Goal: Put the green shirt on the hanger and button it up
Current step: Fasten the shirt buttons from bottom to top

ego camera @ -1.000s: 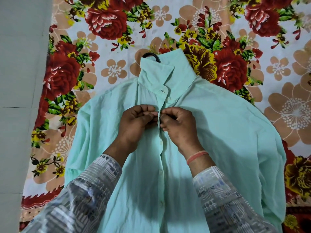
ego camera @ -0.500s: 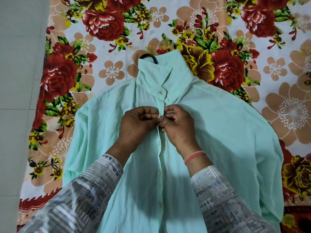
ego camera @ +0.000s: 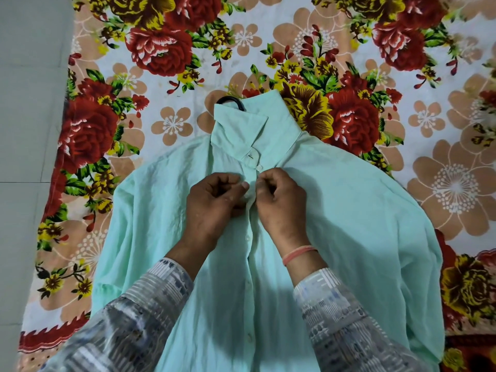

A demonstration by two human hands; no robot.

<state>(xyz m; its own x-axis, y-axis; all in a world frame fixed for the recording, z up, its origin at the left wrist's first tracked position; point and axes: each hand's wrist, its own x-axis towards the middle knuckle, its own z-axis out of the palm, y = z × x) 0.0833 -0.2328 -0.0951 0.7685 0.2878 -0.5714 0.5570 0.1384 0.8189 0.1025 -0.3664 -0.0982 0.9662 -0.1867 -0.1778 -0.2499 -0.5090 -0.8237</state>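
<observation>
The mint green shirt point(ego camera: 349, 224) lies front up on a floral sheet. Only the black hook of the hanger point(ego camera: 231, 101) shows, poking out behind the collar; the rest is hidden inside the shirt. My left hand point(ego camera: 214, 202) pinches the left edge of the front placket just below the collar. My right hand point(ego camera: 279, 200) pinches the right edge opposite it, fingertips almost meeting. A white button point(ego camera: 259, 168) sits just above my right fingers, near the collar. Several fastened buttons run down the placket below my hands.
The floral sheet point(ego camera: 166, 49) with red roses covers the surface under and around the shirt. A bare grey floor point(ego camera: 29, 130) runs along the left side. Both shirt sleeves lie folded along the shirt's sides.
Both hands have shifted slightly up the placket toward the collar while still pinching its edges. The shirt and hanger lie as before.
</observation>
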